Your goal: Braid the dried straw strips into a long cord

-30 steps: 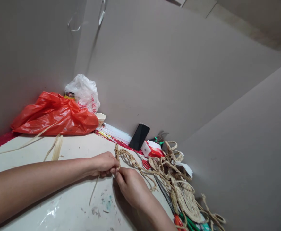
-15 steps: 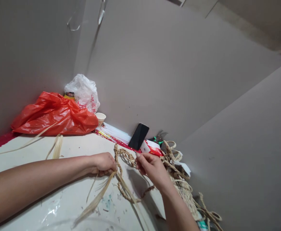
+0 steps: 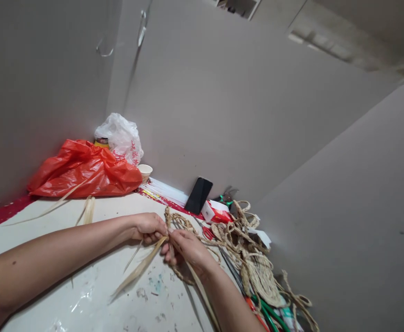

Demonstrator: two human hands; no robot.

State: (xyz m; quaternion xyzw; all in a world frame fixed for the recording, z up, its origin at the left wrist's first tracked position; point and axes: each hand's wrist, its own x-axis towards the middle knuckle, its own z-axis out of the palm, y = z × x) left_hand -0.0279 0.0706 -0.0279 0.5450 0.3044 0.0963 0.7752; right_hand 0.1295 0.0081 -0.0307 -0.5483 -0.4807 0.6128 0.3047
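Note:
My left hand (image 3: 150, 227) is closed in a pinch on the end of a braided straw cord (image 3: 180, 220), where loose pale straw strands (image 3: 138, 273) fan out toward the lower left. Right beside it, my right hand (image 3: 187, 249) has its fingertips pressed against the same spot, closed on straw. A long straw strand (image 3: 202, 288) runs down from under the right hand along that wrist. The finished braid curls behind and below my hands, partly hidden by the right one. Just which strands each hand grips is covered by the fingers.
Along the right edge lie a heap of straw braids (image 3: 262, 276), red-handled scissors (image 3: 208, 232), pliers (image 3: 228, 196) and a red-and-white box (image 3: 217, 211). A phone (image 3: 198, 195) leans on the wall. A red plastic bag (image 3: 87, 173) and a paper cup (image 3: 145, 172) stand at the back left.
My right hand has come left and down from near the phone to meet the left hand at the braid's end. The red scissors and green handles now show. The camera view has shifted slightly.

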